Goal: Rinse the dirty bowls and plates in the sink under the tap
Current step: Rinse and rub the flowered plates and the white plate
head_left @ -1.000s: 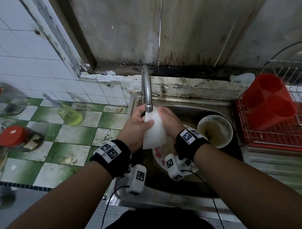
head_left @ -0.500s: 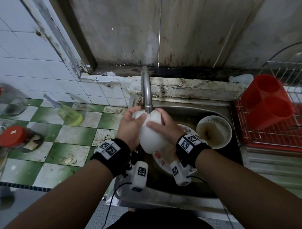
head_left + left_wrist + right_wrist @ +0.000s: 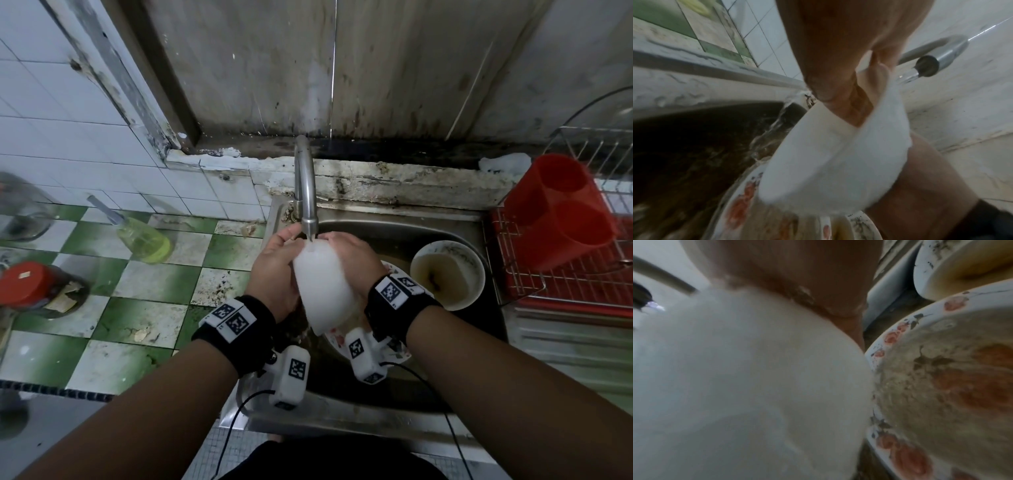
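Both hands hold a white bowl (image 3: 322,284) tilted on its side under the running tap (image 3: 306,192), above the steel sink (image 3: 342,418). My left hand (image 3: 277,270) grips its left side; in the left wrist view a finger (image 3: 853,104) hooks over the rim of the bowl (image 3: 838,154). My right hand (image 3: 352,260) wraps the right side of the bowl (image 3: 735,369). Below lies a dirty flowered plate (image 3: 337,339) (image 3: 941,369). A dirty bowl (image 3: 447,274) of murky water sits to the right in the sink.
A red utensil holder (image 3: 558,212) lies in a wire dish rack (image 3: 582,284) right of the sink. On the green-and-white tiled counter at the left stand a yellow-green soap bottle (image 3: 144,240) and a red-lidded jar (image 3: 30,287).
The white bowl has been turned in both hands under the stream. The hands stayed at the spout and shifted their hold slightly.
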